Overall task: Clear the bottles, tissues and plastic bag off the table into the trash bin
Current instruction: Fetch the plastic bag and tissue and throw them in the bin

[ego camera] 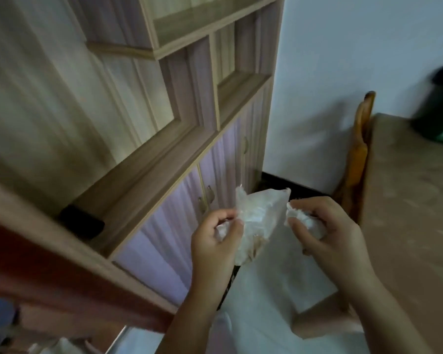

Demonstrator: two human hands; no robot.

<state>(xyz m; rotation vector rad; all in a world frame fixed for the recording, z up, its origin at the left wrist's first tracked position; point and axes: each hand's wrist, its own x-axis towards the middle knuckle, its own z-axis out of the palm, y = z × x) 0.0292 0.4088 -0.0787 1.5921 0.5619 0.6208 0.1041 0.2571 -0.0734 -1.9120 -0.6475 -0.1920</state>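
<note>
My left hand (214, 238) pinches the edge of a thin translucent plastic bag (258, 221), which hangs crumpled between both hands above the floor. My right hand (327, 231) is closed around a wad of white tissue (299, 218) just right of the bag. The beige table (407, 200) runs along the right edge of the view. A dark bin-like object (440, 106) with a green patch stands on the table's far right corner, blurred. No bottles are visible.
A tall wooden shelf unit with pale purple cupboard doors (179, 205) fills the left. A black item (82, 221) lies on its ledge. A wooden chair back (358, 159) leans between wall and table. White floor lies below my hands.
</note>
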